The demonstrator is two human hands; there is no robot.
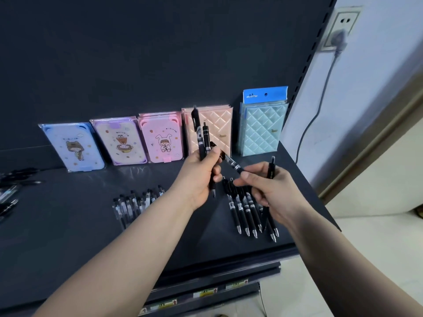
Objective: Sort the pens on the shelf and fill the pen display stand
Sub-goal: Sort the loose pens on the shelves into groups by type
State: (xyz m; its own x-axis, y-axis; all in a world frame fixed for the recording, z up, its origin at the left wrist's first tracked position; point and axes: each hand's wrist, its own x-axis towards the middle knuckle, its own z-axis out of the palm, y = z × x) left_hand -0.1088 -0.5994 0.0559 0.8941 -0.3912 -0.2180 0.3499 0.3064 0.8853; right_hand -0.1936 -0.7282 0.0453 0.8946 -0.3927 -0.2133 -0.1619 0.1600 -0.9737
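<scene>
In the head view, a dark grey metal shelf (68,236) is seen across the lower half of the frame. Near the centre, a bundle of slim black plastic pens (202,138) is gripped upright by the left hand (199,179), whose fingers are curled round the barrels, tips pointing down. Just right of it, a single black pen (271,171) is held in the curled fingers of the right hand (270,193), and a clear-barrelled pen (233,165) is pinched between that hand's thumb and forefinger, slanted up toward the bundle. Below the hands, a row of black click pens (246,211) is laid side by side on the shelf, tips toward the lower edge. A cluster of transparent pens (135,202) is laid left of centre, and more blurred dark pens (9,193) are seen at the left edge. Against the back panel, wrapped pastel notebooks (162,138) are propped in a line, well apart from the hands
</scene>
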